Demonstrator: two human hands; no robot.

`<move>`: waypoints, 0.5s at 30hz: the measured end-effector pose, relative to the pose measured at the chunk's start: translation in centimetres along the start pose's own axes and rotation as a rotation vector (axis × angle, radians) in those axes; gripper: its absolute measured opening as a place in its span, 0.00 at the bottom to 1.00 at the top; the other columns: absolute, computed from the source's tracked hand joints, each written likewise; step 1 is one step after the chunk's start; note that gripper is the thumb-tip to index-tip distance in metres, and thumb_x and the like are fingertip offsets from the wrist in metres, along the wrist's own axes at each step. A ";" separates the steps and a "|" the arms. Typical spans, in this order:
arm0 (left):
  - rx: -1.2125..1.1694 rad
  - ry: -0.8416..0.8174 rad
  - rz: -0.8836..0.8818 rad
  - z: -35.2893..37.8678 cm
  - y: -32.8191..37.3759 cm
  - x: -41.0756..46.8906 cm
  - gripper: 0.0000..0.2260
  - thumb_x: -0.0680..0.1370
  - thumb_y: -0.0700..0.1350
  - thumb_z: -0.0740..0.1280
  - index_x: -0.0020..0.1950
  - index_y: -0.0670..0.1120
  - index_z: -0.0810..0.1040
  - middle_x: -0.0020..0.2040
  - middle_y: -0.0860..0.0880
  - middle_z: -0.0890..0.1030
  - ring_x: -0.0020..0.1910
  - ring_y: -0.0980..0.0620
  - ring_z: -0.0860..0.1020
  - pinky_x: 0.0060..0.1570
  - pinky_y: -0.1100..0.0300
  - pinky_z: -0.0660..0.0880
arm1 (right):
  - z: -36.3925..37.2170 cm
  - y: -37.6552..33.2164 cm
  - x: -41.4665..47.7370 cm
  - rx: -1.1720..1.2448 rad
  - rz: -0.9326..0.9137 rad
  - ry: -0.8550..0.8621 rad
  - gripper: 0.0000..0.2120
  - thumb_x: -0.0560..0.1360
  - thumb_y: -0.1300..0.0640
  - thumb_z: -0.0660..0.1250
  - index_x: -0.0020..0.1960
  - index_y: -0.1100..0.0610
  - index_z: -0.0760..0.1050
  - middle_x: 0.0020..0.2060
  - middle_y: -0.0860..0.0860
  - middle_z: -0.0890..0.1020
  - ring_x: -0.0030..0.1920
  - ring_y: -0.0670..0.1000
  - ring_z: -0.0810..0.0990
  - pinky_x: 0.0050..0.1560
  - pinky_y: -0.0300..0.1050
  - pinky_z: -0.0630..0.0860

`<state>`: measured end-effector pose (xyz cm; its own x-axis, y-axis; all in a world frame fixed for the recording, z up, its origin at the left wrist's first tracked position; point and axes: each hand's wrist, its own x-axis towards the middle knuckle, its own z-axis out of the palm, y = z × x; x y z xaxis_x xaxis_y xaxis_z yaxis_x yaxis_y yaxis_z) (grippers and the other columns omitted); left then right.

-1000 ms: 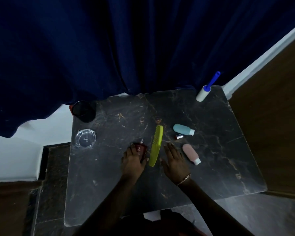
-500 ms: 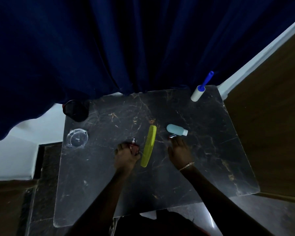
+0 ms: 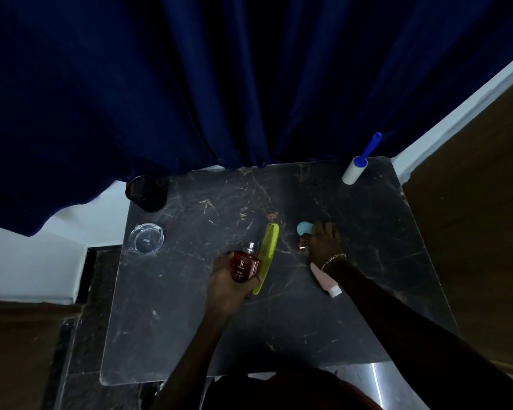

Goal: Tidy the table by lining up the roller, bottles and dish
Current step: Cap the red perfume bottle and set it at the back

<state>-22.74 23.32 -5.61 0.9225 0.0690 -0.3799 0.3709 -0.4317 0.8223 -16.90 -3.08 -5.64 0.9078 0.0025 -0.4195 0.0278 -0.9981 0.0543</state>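
Observation:
On the black marble table point(image 3: 279, 335), my left hand point(image 3: 228, 285) grips a red perfume bottle point(image 3: 245, 264) and holds it tilted just above the top. My right hand point(image 3: 323, 241) lies over a light blue bottle point(image 3: 303, 228), fingers curled on it; a small lipstick-like tube point(image 3: 302, 247) shows beside my thumb. A pink bottle point(image 3: 323, 279) lies under my right wrist, partly hidden. The white lint roller point(image 3: 354, 170) with a blue handle leans at the far right corner. A clear glass dish point(image 3: 145, 239) sits at the left edge.
A yellow-green comb point(image 3: 267, 253) lies between my hands, touching the perfume bottle. A dark round cup point(image 3: 147, 193) stands at the far left corner. A dark blue curtain point(image 3: 219, 84) hangs behind the table. A wooden panel point(image 3: 471, 202) flanks the right side.
My left hand has lifted the red perfume bottle off the table. My right hand has moved forward from beside the pink bottle onto the light blue bottle.

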 end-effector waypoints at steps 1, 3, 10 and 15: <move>-0.034 0.002 -0.008 0.0 0.0 -0.3 0.37 0.57 0.58 0.82 0.63 0.57 0.72 0.59 0.50 0.78 0.53 0.47 0.82 0.32 0.54 0.84 | 0.1 0.0 -0.1 0.000 -0.005 0.003 0.17 0.81 0.52 0.58 0.68 0.47 0.75 0.72 0.57 0.63 0.69 0.61 0.65 0.70 0.60 0.65; -0.050 -0.010 -0.013 0.1 0.0 -0.9 0.38 0.57 0.58 0.82 0.64 0.56 0.72 0.60 0.49 0.78 0.54 0.46 0.82 0.33 0.51 0.85 | 0.4 -0.1 -0.3 -0.002 -0.004 0.014 0.16 0.81 0.53 0.57 0.67 0.49 0.75 0.73 0.57 0.62 0.70 0.61 0.64 0.71 0.59 0.64; 0.040 -0.061 0.088 -0.2 1.4 -2.6 0.37 0.60 0.58 0.81 0.67 0.59 0.71 0.62 0.55 0.72 0.57 0.55 0.78 0.44 0.54 0.84 | 0.0 0.1 -1.9 0.799 -0.185 0.249 0.10 0.76 0.66 0.69 0.56 0.59 0.82 0.57 0.53 0.81 0.60 0.55 0.80 0.63 0.42 0.73; 0.139 -0.104 0.244 -0.9 3.3 -3.5 0.38 0.63 0.61 0.79 0.69 0.63 0.67 0.61 0.64 0.68 0.61 0.73 0.70 0.48 0.75 0.71 | -2.6 -0.7 -5.0 1.255 -0.269 0.150 0.13 0.75 0.67 0.72 0.58 0.59 0.80 0.52 0.49 0.86 0.55 0.45 0.85 0.56 0.34 0.78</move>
<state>-24.66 22.50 -1.17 0.9638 -0.1417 -0.2257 0.1146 -0.5440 0.8312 -20.31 -2.21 -1.21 0.9751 0.1367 -0.1745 -0.1194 -0.3395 -0.9330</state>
